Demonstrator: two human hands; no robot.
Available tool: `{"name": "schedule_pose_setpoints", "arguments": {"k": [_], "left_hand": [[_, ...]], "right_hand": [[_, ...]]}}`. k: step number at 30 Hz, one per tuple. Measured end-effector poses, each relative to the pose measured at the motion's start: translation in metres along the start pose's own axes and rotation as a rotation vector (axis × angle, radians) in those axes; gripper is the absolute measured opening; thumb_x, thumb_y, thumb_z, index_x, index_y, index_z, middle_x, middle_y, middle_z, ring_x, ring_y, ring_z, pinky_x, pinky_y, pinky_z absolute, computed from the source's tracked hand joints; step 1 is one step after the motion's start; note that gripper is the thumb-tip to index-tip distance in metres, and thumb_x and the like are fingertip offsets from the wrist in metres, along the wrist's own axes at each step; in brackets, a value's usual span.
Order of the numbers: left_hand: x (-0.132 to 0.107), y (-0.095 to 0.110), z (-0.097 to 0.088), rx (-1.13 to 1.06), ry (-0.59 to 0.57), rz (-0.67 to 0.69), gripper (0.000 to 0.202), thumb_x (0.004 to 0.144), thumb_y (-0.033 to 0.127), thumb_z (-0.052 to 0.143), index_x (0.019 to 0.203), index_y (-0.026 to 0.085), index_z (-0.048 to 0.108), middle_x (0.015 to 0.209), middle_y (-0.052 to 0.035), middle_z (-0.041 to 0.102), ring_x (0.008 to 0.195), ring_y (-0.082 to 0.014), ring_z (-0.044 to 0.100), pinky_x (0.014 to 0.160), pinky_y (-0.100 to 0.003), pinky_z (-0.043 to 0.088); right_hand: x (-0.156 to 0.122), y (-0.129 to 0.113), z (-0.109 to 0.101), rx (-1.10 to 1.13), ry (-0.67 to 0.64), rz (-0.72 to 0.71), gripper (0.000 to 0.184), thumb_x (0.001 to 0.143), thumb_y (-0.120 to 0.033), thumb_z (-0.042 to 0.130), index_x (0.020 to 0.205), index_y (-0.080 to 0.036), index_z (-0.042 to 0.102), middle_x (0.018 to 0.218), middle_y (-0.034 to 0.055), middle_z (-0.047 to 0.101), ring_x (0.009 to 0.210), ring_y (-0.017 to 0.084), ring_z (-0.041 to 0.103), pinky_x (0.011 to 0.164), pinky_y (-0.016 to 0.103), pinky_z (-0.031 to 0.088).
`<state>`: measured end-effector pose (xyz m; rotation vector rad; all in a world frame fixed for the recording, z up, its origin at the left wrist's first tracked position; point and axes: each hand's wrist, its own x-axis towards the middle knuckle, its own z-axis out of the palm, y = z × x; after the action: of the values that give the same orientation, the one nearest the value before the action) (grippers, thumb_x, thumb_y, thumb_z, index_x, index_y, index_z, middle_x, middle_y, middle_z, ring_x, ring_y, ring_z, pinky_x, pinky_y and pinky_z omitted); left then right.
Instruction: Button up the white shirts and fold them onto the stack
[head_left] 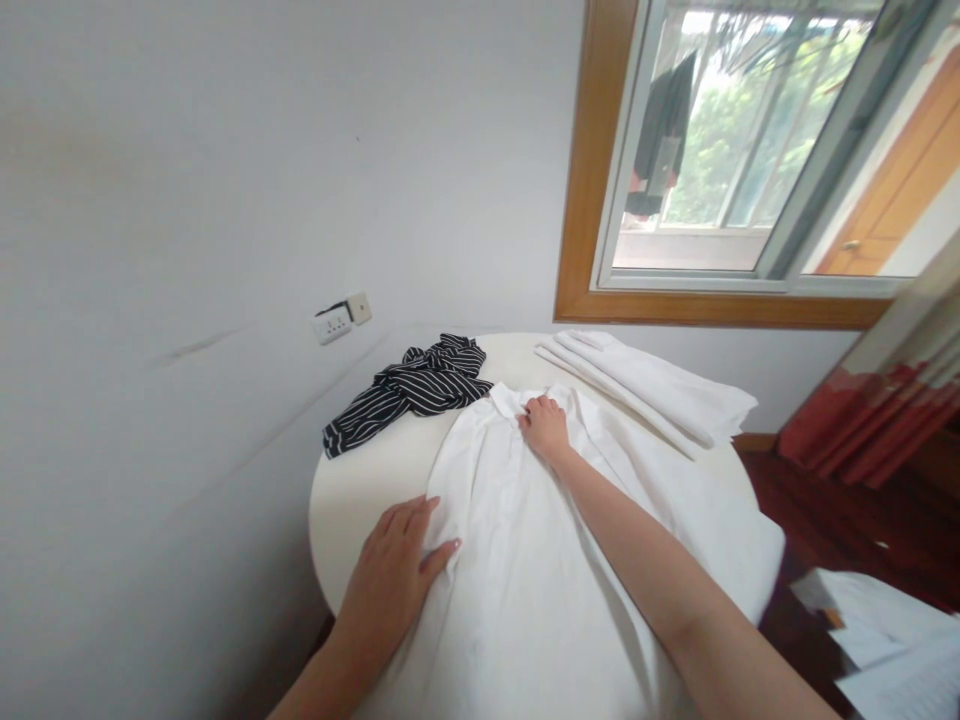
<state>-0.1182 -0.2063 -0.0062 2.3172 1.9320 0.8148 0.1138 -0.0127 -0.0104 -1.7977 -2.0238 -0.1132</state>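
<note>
A white shirt [502,560] lies spread over a round white table [352,500], its collar toward the wall and its lower part running off the near side. My left hand [397,555] rests at the shirt's left edge. Its thumb is on the cloth and stands apart from the fingers, so the hand is open. Just below the collar, my right hand [545,425] has its fingers bent and closed on the shirt; the fingertips are partly hidden. My right forearm crosses above the shirt's right half.
A black-and-white striped garment [420,380] lies crumpled at the back left of the table. Folded white cloth [645,385] is at the back right. A wall socket [332,324], a window [720,150], a red-and-beige curtain [862,400] and white papers [892,630] surround the table.
</note>
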Motion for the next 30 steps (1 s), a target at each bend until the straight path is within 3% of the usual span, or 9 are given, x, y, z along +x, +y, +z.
{"name": "schedule_pose_setpoints", "arguments": {"k": [2,5,7,10,13,18,23,26,30], "left_hand": [[0.001,0.003,-0.004,0.011,-0.010,-0.031,0.043,0.079,0.053,0.051,0.114,0.029,0.059,0.110,-0.0102,0.064,0.107,-0.0313,0.054,0.095,-0.048,0.040],[0.003,0.003,-0.011,-0.060,-0.135,-0.124,0.045,0.081,0.053,0.047,0.117,0.028,0.056,0.098,-0.0079,0.067,0.090,-0.0273,0.061,0.083,-0.042,0.044],[0.005,-0.002,-0.016,-0.111,-0.218,-0.194,0.046,0.083,0.053,0.043,0.120,0.028,0.053,0.084,-0.0040,0.067,0.074,-0.0237,0.062,0.074,-0.037,0.045],[0.012,-0.014,-0.027,-0.127,-0.242,-0.212,0.048,0.082,0.052,0.041,0.124,0.028,0.051,0.067,0.0013,0.061,0.062,-0.0212,0.059,0.067,-0.033,0.045],[0.026,-0.035,-0.044,-0.106,-0.212,-0.162,0.048,0.081,0.049,0.042,0.124,0.031,0.050,0.078,0.0016,0.064,0.067,-0.0203,0.060,0.070,-0.032,0.047],[0.073,-0.080,-0.084,0.031,-0.096,-0.026,0.042,0.076,0.044,0.042,0.112,0.030,0.059,0.117,-0.0013,0.063,0.107,-0.0252,0.057,0.094,-0.034,0.043],[0.127,-0.116,-0.117,0.334,-0.108,0.013,0.041,0.081,0.037,0.036,0.116,0.029,0.056,0.108,-0.0029,0.062,0.095,-0.0253,0.057,0.085,-0.041,0.046],[0.155,-0.125,-0.119,0.494,-0.146,0.009,0.035,0.084,0.033,0.036,0.111,0.026,0.057,0.103,-0.0057,0.060,0.083,-0.0238,0.058,0.077,-0.038,0.046],[0.175,-0.126,-0.098,0.649,-0.284,-0.050,0.021,0.081,0.024,0.044,0.097,0.024,0.059,0.096,-0.0046,0.060,0.075,-0.0197,0.057,0.071,-0.034,0.046]], "right_hand": [[0.000,0.001,0.000,0.002,-0.002,0.004,0.023,0.090,-0.035,0.049,0.103,-0.019,0.058,0.110,0.0103,0.056,0.104,0.024,0.048,0.086,0.034,0.036],[-0.001,0.001,-0.002,0.004,-0.002,0.000,0.023,0.090,-0.035,0.049,0.103,-0.019,0.058,0.109,0.0102,0.057,0.103,0.024,0.049,0.085,0.034,0.036],[-0.002,0.001,-0.003,0.004,-0.006,-0.004,0.023,0.090,-0.035,0.049,0.103,-0.019,0.058,0.109,0.0101,0.057,0.103,0.024,0.049,0.084,0.034,0.036],[-0.003,0.000,-0.005,0.003,-0.011,-0.007,0.024,0.090,-0.035,0.048,0.103,-0.019,0.059,0.109,0.0106,0.057,0.103,0.024,0.049,0.084,0.034,0.036],[-0.003,0.000,-0.005,0.001,-0.014,-0.005,0.024,0.091,-0.036,0.048,0.104,-0.019,0.058,0.110,0.0111,0.056,0.104,0.024,0.049,0.085,0.035,0.036],[-0.003,0.000,-0.004,0.006,0.007,-0.010,0.023,0.090,-0.035,0.048,0.103,-0.019,0.058,0.109,0.0108,0.057,0.104,0.025,0.048,0.085,0.035,0.036],[-0.003,-0.001,-0.003,0.011,0.006,-0.013,0.024,0.090,-0.035,0.048,0.104,-0.018,0.058,0.110,0.0110,0.056,0.104,0.024,0.047,0.086,0.035,0.035],[-0.003,-0.002,-0.003,0.004,0.004,-0.033,0.023,0.091,-0.035,0.046,0.104,-0.019,0.058,0.110,0.0107,0.056,0.104,0.024,0.047,0.085,0.035,0.035],[-0.003,-0.001,-0.004,-0.014,0.007,-0.049,0.024,0.092,-0.035,0.045,0.104,-0.020,0.059,0.109,0.0102,0.056,0.104,0.024,0.047,0.085,0.036,0.035]]}}
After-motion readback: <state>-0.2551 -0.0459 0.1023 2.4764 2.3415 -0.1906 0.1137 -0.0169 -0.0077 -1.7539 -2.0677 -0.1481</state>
